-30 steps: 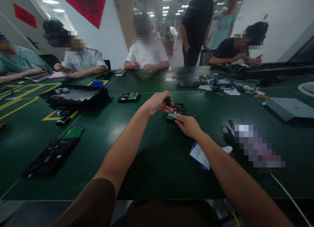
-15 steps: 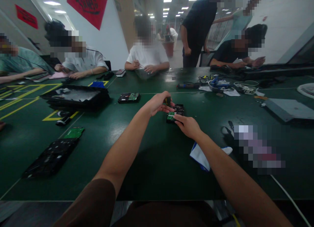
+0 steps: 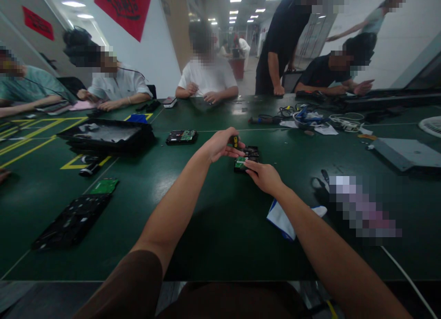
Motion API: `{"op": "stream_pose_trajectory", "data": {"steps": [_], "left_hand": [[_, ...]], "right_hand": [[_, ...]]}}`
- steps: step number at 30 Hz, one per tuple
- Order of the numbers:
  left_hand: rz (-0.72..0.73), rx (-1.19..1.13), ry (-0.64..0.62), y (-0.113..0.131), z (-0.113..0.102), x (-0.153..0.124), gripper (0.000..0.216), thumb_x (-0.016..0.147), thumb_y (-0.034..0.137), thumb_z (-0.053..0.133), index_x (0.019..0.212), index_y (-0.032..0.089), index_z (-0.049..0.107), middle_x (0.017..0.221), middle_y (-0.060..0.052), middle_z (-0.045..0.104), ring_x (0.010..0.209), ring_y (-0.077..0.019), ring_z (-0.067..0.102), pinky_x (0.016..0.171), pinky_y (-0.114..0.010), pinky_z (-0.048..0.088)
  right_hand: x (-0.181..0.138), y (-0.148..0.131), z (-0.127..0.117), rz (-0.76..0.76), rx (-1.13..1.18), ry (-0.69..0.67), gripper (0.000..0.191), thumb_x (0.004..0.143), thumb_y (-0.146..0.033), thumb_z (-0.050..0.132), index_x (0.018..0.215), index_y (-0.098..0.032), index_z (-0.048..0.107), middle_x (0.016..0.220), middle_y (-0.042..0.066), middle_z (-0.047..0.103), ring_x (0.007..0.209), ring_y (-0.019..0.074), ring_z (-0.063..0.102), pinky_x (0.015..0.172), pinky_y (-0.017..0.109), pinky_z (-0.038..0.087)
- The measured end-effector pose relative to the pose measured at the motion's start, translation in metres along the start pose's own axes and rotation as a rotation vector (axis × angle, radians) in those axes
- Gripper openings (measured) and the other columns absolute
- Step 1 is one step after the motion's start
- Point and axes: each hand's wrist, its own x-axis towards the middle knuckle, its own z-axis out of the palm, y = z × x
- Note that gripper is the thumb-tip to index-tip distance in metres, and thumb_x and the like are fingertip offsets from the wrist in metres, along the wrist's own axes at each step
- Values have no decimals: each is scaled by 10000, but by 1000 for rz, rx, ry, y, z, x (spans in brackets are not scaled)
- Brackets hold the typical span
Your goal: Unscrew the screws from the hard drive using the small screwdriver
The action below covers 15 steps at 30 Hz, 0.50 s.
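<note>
Over the middle of the table, my left hand point(image 3: 223, 145) is closed around a short screwdriver point(image 3: 235, 141) with a black and yellow handle; its tip is hidden. Below it lies a black hard drive point(image 3: 252, 152) with a green circuit board point(image 3: 240, 163) on its near part. My right hand point(image 3: 265, 175) grips the drive's near right side, fingertips on the board. Another hard drive point(image 3: 181, 137) lies farther off to the left. A blue-edged white cloth point(image 3: 280, 219) is partly covered by my right forearm.
Black trays point(image 3: 106, 134) stand at the left, with a dark drive-like part point(image 3: 72, 220) and a green board point(image 3: 105, 186) nearer me. Cables point(image 3: 306, 118) and a grey metal box point(image 3: 406, 152) lie at the right. Several people sit or stand across the green table point(image 3: 206, 250).
The screwdriver handle has turned, so more yellow shows. My hands and the hard drive stay in place. Across the table, a standing person has shifted and rests a fist on it.
</note>
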Motion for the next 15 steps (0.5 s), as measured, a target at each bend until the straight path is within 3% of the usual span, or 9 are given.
{"op": "stream_pose_trajectory", "data": {"steps": [7,15], "left_hand": [[16,118,26,2,-1,0,281,872,390,571,956,148,688,913,-105,705,579,-153,686,511,-257,498],[-6,17,5,-1,0,1,208,887,378,561,982,194,541,875,-87,737,568,-167,697,501,-250,504]], "right_hand": [[0,1,-1,-7,12,-2,381,1037,-360,570,1406,-381,659,1485,-24,626,1261,284,682,1072,521,566],[0,1,1,-6,13,7,374,1033,-348,581,1396,-360,669,1455,-13,653,1249,272,690,1074,480,566]]}}
